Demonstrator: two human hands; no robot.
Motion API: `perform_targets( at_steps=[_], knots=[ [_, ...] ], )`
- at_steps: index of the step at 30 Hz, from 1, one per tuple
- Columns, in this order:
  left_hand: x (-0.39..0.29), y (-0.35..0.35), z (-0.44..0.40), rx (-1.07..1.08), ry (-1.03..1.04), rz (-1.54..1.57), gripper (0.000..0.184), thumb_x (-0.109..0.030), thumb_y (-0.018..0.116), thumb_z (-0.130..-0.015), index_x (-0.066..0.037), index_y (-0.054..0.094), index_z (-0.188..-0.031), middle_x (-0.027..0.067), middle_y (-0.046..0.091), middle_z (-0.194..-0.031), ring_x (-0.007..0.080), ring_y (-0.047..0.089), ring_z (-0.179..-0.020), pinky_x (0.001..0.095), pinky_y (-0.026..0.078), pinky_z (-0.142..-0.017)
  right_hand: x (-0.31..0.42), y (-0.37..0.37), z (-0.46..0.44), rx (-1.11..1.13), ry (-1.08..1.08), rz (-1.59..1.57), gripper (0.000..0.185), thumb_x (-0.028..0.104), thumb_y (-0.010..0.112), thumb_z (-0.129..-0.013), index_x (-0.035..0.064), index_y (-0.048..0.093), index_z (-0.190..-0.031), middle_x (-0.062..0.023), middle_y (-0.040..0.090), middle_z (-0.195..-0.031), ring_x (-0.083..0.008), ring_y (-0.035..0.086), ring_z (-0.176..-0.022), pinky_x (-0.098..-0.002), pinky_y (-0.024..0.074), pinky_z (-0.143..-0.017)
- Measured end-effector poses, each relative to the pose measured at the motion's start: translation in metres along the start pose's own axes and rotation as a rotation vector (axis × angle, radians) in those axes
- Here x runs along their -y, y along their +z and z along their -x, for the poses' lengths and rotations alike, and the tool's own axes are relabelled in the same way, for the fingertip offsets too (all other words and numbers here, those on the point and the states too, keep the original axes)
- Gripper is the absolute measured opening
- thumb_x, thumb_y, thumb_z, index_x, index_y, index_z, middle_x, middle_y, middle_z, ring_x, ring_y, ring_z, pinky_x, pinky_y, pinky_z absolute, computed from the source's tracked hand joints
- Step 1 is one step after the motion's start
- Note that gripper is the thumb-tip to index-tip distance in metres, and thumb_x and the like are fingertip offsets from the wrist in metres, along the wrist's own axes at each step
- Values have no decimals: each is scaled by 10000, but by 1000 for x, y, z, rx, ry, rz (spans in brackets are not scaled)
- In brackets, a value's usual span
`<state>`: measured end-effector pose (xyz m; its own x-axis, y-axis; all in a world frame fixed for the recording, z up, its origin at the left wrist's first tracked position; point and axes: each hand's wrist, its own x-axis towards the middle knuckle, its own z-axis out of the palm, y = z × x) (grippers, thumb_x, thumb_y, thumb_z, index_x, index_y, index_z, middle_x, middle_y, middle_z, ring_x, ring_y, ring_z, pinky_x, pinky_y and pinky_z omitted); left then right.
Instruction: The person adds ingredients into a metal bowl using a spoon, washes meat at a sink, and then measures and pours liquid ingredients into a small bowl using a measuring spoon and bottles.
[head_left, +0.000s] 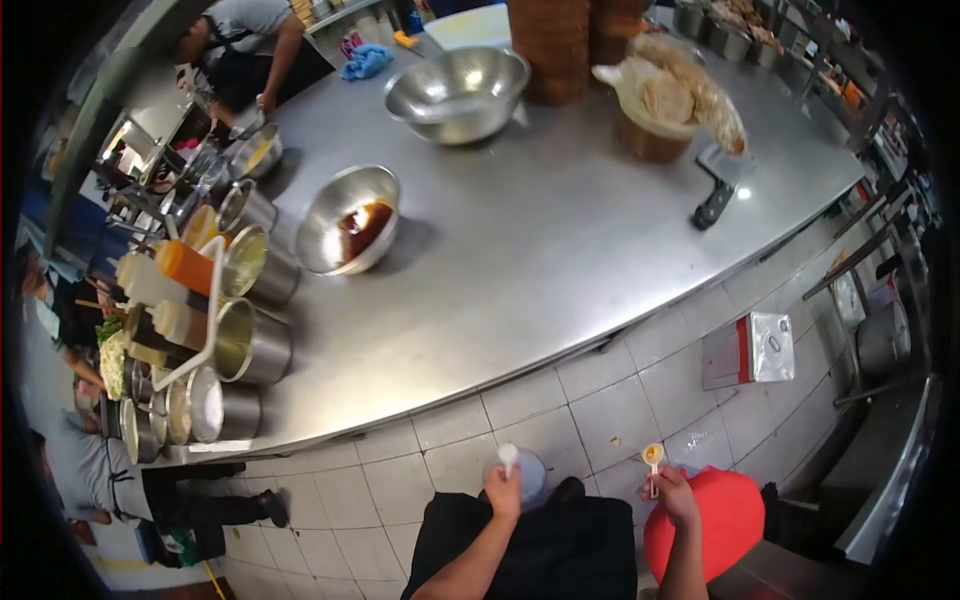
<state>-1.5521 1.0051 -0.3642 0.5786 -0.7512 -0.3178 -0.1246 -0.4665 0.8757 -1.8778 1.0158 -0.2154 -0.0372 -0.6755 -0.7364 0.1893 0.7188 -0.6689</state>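
At the lower middle, my left hand [503, 492] is closed round a small white object [508, 455] with a rounded top; its exact kind does not show. Just behind it is a pale bluish, round, translucent thing [533, 478], partly hidden by the hand. On the right, my right hand [676, 495] grips the handle of a measuring spoon [653, 457] with something orange-yellow in its bowl. Close beneath that hand and forearm lies a bright red rounded surface [725, 515]. Both hands are in front of the steel table [520, 270], apart from it.
A steel bowl with dark brown sauce [365, 230] and another steel bowl [458, 95] stand on the table. Sauce bottles [185, 265] and steel pots crowd its left end. A black-handled cleaver [715, 200] lies right. A tin [770, 347] stands on the floor. Other people work left.
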Motion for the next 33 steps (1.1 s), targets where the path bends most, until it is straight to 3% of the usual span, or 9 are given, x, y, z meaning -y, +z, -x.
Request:
perform_targets(
  at_steps=[5,11,14,20,22,25,29,30,33],
  knots=[
    [-164,-79,83,488,2,-45,334,-283,768,-827,-9,583,-774,-4,570,-645,55,481,-604,256,423,-543,65,24,99,-72,-90,-66,100,111,493,-953,33,555,-944,-60,582,-742,-170,583,-664,-306,494,-659],
    [-350,-161,111,700,99,134,309,-265,778,-818,-28,587,-770,-4,574,-663,50,492,-626,246,426,-552,154,68,194,-77,-213,-32,102,106,489,-956,33,560,-953,-49,583,-743,-164,582,-663,-296,489,-659],
    [-401,-184,94,678,327,67,279,-227,774,-824,-38,577,-767,-32,539,-652,42,478,-621,233,413,-546,179,86,221,-98,-334,-77,114,109,497,-955,27,573,-974,-41,580,-743,-149,576,-657,-288,486,-643],
    [-526,-185,47,637,436,427,207,-123,749,-838,-43,559,-846,-53,546,-704,17,476,-643,194,392,-547,237,115,225,-56,-488,-62,139,129,510,-962,17,586,-992,-45,567,-720,-143,566,-642,-297,506,-615],
    [-566,-181,32,510,457,408,245,-182,759,-832,-39,572,-767,-66,528,-642,15,426,-564,208,339,-485,253,124,216,-19,-468,-64,150,131,512,-957,12,594,-996,-40,571,-725,-138,568,-654,-286,492,-621],
    [-573,-146,-16,476,425,467,248,-188,754,-833,-38,566,-767,-65,510,-642,12,386,-558,202,282,-473,267,127,189,72,-437,-58,164,133,511,-955,7,603,-1005,-35,576,-733,-134,573,-669,-275,480,-635],
    [-565,-108,-66,279,517,539,212,-148,739,-840,-50,562,-780,-48,533,-660,22,424,-583,209,328,-511,302,130,153,222,-390,8,164,124,498,-967,1,594,-1015,-50,582,-755,-158,573,-674,-300,493,-668],
    [-577,-125,-69,421,277,675,209,-145,739,-841,-47,557,-813,-37,556,-691,40,472,-599,214,381,-545,308,130,147,273,-364,34,162,123,496,-967,4,595,-1015,-49,582,-756,-157,574,-675,-300,492,-666],
    [-573,-122,-89,278,476,452,224,-163,743,-841,-51,549,-824,-32,564,-694,49,502,-606,222,426,-564,334,128,124,375,-319,49,166,129,493,-968,8,596,-1016,-46,583,-753,-151,576,-672,-297,492,-667]
  ],
)
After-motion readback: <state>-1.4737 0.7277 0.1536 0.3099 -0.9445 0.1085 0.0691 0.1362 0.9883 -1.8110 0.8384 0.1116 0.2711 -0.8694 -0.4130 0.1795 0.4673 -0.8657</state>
